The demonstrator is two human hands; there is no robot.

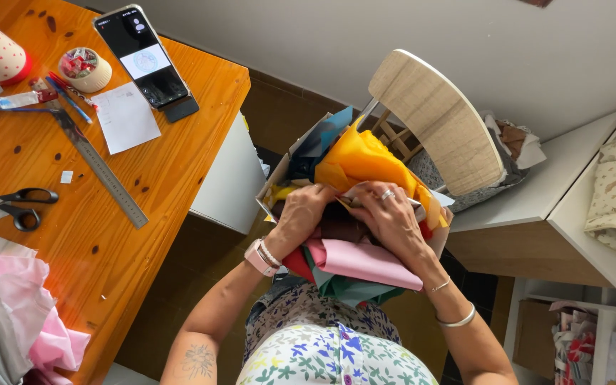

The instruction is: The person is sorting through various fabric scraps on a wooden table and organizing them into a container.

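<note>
A cardboard box (274, 187) stuffed with folded fabrics rests on a chair in front of me. My left hand (301, 214) reaches down among the fabrics, fingers buried in dark brown cloth. My right hand (388, 214), with a ring, presses on the pile beside a yellow-orange fabric (359, 160). A pink fabric (361, 262) and a green one (354, 289) hang over the box's near edge. Blue fabric (326, 135) sticks up at the back. Whether either hand grips a particular piece is hidden.
A wooden table (180, 142) on the left carries scissors (16, 203), a metal ruler (101, 171), a phone on a stand (142, 57), pens, a paper slip, a small tape bowl (83, 69) and pink cloth (16, 314). The chair's wooden backrest (436, 121) stands behind the box. White shelves stand on the right.
</note>
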